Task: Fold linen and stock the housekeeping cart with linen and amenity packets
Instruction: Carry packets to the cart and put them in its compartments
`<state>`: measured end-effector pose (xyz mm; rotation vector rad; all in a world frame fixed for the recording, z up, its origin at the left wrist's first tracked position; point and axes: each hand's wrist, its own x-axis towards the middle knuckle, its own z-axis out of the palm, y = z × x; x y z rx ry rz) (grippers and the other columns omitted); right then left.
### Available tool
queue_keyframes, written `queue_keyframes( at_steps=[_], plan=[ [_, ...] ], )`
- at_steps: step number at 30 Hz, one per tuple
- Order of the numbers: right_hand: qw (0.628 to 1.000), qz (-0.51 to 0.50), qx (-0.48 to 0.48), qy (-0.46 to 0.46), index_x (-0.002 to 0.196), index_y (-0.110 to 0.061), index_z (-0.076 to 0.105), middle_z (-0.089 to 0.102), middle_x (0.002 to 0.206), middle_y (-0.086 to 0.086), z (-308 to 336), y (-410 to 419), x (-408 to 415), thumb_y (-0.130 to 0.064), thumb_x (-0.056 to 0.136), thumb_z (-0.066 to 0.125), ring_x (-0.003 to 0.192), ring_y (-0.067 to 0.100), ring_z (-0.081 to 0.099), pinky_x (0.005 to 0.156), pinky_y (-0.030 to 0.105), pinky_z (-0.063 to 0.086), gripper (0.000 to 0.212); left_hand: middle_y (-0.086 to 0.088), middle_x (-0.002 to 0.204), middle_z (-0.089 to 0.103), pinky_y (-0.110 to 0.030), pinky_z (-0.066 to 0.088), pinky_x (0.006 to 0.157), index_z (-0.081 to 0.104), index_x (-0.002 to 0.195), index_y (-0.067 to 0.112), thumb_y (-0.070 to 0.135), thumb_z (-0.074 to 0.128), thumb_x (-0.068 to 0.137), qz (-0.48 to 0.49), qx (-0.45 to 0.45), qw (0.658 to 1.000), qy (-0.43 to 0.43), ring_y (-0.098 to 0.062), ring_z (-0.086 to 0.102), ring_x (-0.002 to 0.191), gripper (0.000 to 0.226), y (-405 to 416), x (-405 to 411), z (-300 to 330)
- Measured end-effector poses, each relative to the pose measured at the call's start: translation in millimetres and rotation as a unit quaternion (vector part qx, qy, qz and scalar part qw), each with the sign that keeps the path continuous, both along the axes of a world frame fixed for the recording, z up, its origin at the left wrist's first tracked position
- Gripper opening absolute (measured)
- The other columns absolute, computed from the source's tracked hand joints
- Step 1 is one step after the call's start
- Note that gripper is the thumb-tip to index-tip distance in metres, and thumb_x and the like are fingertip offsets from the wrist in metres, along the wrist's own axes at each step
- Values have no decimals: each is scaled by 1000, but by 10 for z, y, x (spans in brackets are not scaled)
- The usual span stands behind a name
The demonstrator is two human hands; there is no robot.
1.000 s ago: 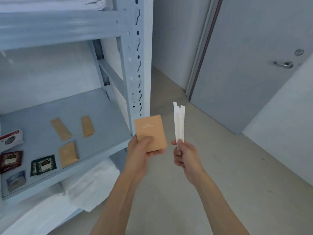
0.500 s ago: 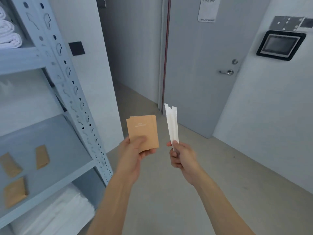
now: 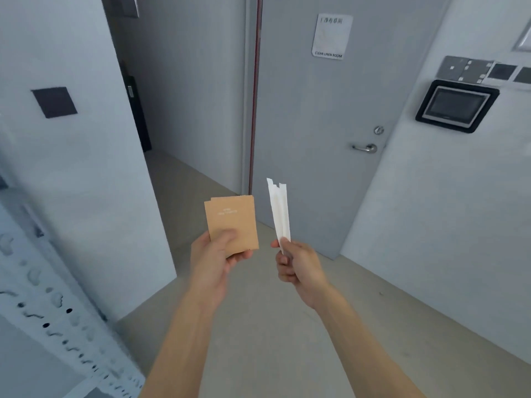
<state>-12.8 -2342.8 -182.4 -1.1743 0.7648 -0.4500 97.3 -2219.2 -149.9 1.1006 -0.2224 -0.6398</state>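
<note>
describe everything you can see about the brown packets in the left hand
The brown packets are flat, kraft-paper-looking rectangles, at least two stacked slightly askew, so a second edge peeks out at the top and right. The front one bears small pale printed text near its top, too blurred to read. They stand roughly upright, tilted a little, facing the camera. The left hand holds their lower part, thumb across the front and fingers behind. Nothing else touches them; the white packets beside them are apart.

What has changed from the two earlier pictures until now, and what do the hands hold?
The view has turned right, away from the shelf: its packets and folded linen have left the picture, only the rack post remains at lower left, and the door now stands ahead. Nothing was taken or let go. The left hand still holds the brown packets, and the right hand still pinches the white packets.
</note>
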Motion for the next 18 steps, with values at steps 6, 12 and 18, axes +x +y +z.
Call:
queue_keyframes(
  at_steps=[6, 12, 18],
  plan=[
    [999, -26, 5, -20, 102, -7, 59, 36, 57, -5, 111, -778, 582, -23, 103, 45, 46, 11, 22, 44, 22, 16, 21, -2, 78, 74, -30, 56, 56, 67, 95, 4, -1, 59, 90, -17, 9, 1000, 4, -17, 69, 66, 10, -856, 631, 41],
    [999, -31, 10, -34, 114, -4, 62, 35, 58, -5, 65, -1663, 1019, -22, 104, 43, 46, 10, 22, 42, 20, 18, 28, -2, 81, 74, -29, 57, 55, 67, 97, 5, -1, 60, 90, -19, 16, 1000, 8, -15, 70, 67, 12, -1728, 1122, -13],
    [999, 4, -7, -46, 108, -8, 63, 34, 59, -5, 20, -2806, 1611, -22, 103, 44, 47, 10, 20, 41, 20, 17, 24, -4, 84, 74, -30, 57, 57, 67, 99, 4, -1, 60, 90, -6, 15, 1000, -6, -18, 70, 71, 12, -2785, 1641, -27]
  ],
)
